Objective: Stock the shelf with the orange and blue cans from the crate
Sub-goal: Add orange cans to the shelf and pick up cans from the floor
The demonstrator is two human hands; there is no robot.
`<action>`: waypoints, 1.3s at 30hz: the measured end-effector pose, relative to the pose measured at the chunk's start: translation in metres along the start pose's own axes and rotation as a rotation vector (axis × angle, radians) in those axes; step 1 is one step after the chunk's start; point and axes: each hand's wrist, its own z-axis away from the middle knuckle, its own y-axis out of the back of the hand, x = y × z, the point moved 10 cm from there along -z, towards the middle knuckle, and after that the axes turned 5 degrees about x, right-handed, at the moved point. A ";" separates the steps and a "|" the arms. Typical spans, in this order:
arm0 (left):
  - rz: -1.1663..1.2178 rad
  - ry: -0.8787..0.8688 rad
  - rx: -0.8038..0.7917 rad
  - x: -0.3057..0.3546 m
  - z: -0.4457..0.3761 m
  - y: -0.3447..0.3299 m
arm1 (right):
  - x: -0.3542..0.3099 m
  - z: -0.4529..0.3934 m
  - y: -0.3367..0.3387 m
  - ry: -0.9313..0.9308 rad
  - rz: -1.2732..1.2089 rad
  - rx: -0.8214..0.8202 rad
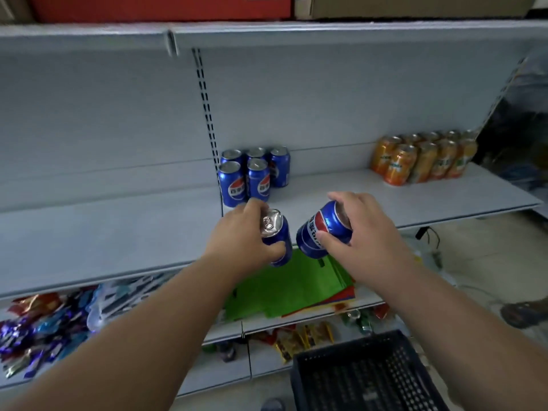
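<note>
My left hand [240, 232] grips a blue can [278, 238] held roughly upright, its silver top showing. My right hand [361, 232] grips a second blue can [323, 229], tilted with its top toward the shelf. Both cans hang in front of the grey shelf's [355, 188] front edge. On that shelf stand several blue cans [252, 173] at the left and several orange cans [421, 158] at the right, with bare shelf between the two groups. The dark crate [367, 372] sits low at the bottom right, below my right forearm.
Green and coloured sheets [290, 289] lie on the shelf below. Wrapped snacks [38, 324] fill the lower left shelf, more packets [302, 336] lie lower still. Red and brown boxes [160, 7] sit on top. Floor with cables [444, 256] lies to the right.
</note>
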 end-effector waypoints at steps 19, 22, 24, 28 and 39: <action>-0.479 -0.321 -0.044 0.009 -0.228 -0.073 | 0.065 -0.126 -0.078 -0.079 0.109 -0.086; -0.489 -0.300 -0.030 0.005 -0.234 -0.076 | 0.070 -0.136 -0.083 -0.053 0.096 -0.108; -0.503 -0.291 -0.017 0.003 -0.233 -0.078 | 0.071 -0.141 -0.087 -0.027 0.083 -0.126; -0.448 -0.234 0.076 0.003 -0.215 -0.076 | 0.070 -0.146 -0.092 0.043 0.067 -0.159; -0.282 0.167 0.047 -0.084 -0.071 -0.081 | 0.012 -0.143 -0.135 0.264 -0.044 -0.264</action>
